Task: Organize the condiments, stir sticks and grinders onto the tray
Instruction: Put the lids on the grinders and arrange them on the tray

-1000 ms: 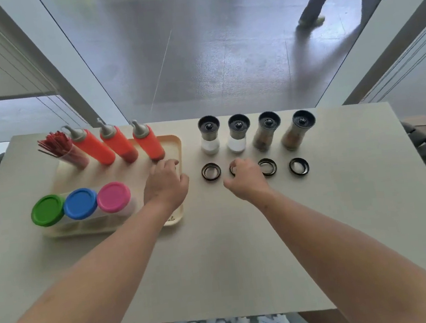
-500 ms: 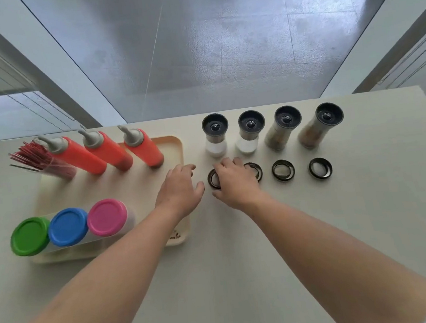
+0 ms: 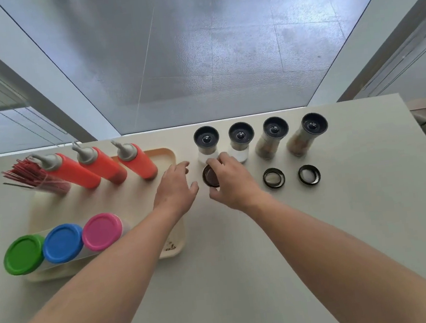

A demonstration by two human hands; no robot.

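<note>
Pale table [image 3: 320, 228] against a glass wall. The right hand [image 3: 233, 183] now pinches a black ring cap [image 3: 210, 177], which lay flat half a second ago and is now lifted and tilted, opening roughly toward the camera. The left hand [image 3: 175, 189] is open with relaxed fingers over the tray [image 3: 164, 153] edge. Two ring caps [image 3: 274, 178] lie flat; the fourth is not visible. Four grinders [image 3: 240, 142] stand off the tray, long axes upright, knobs up. Probably capping comes first.

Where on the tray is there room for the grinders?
The bare strip of tray between the orange bottles and the colored-lid jars is free, right up to the left hand. The back row, with the stir sticks, and the front row are crowded.
</note>
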